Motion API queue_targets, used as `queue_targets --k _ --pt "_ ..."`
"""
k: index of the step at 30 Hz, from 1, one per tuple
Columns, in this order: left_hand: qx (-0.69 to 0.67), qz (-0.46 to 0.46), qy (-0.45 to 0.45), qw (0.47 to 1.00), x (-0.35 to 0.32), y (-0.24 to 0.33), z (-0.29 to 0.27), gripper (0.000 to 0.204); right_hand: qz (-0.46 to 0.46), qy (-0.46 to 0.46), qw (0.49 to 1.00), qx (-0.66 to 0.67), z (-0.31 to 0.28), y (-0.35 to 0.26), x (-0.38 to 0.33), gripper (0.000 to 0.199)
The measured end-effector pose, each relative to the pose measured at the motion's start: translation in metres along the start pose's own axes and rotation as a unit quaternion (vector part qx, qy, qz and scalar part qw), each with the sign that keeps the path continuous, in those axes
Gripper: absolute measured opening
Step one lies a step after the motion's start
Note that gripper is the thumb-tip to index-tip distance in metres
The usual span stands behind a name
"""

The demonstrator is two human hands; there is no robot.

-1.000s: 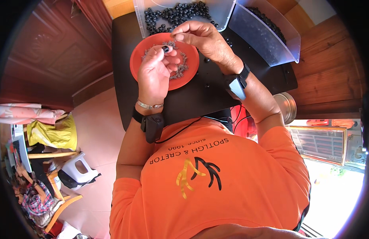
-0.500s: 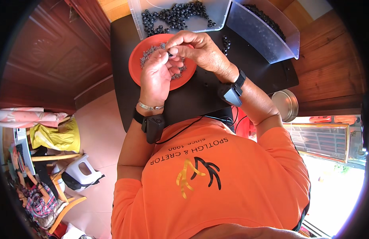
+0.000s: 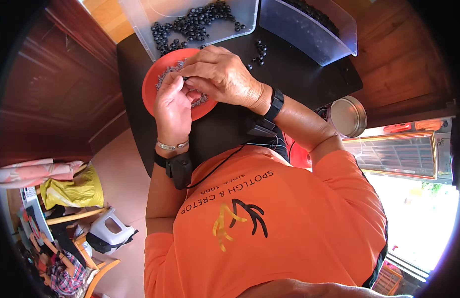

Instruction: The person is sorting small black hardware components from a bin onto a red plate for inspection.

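Both hands meet above a red-orange plate point(image 3: 148, 97) that holds many tiny grey metal pieces point(image 3: 165, 77). My left hand point(image 3: 173, 111), palm up, pinches a small black round part point(image 3: 185, 79) between thumb and fingers. From the right, my right hand point(image 3: 225, 77) closes its thumb and fingers on the same part. Its back is turned up and hides some of the plate. Most of the part is covered by fingertips, so I cannot tell whether a grey piece is fitted in it.
Behind the plate, a clear plastic bin point(image 3: 138, 31) contains many black round parts point(image 3: 195, 22). A second clear bin point(image 3: 309, 39) with dark parts stands to the right. Several loose black parts point(image 3: 260, 52) lie on the black table point(image 3: 309, 79). A round metal tin point(image 3: 347, 117) is beyond its right edge.
The view has shifted, so table and bins appear further left. My right hand has rolled over, its back now more upward, and its fingers cover more of the black part.
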State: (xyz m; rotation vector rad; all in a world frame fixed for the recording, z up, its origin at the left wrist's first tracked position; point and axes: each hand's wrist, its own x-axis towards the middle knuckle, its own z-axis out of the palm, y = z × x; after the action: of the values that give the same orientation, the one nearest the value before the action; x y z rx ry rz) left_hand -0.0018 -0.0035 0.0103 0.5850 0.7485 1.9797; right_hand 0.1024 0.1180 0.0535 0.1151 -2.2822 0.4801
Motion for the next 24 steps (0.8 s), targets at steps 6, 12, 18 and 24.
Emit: queue_targets --k 6,12,18,24 --pt "-0.028 -0.029 -0.012 0.999 0.000 0.002 -0.003 0.017 0.025 0.009 0.999 0.042 -0.037 0.032 -0.003 0.019" --pt "-0.062 -0.044 0.005 0.997 0.002 0.003 -0.009 0.017 0.090 -0.150 0.962 -0.208 -0.086 0.089 -0.028 0.014" --pt "-0.040 -0.040 0.008 0.998 0.000 0.005 -0.005 0.018 0.077 -0.294 0.896 -0.324 -0.070 0.090 -0.041 0.006" --pt "-0.039 -0.038 -0.006 0.999 -0.001 0.004 0.000 0.019 0.093 -0.292 0.883 -0.356 -0.062 0.101 -0.046 0.009"
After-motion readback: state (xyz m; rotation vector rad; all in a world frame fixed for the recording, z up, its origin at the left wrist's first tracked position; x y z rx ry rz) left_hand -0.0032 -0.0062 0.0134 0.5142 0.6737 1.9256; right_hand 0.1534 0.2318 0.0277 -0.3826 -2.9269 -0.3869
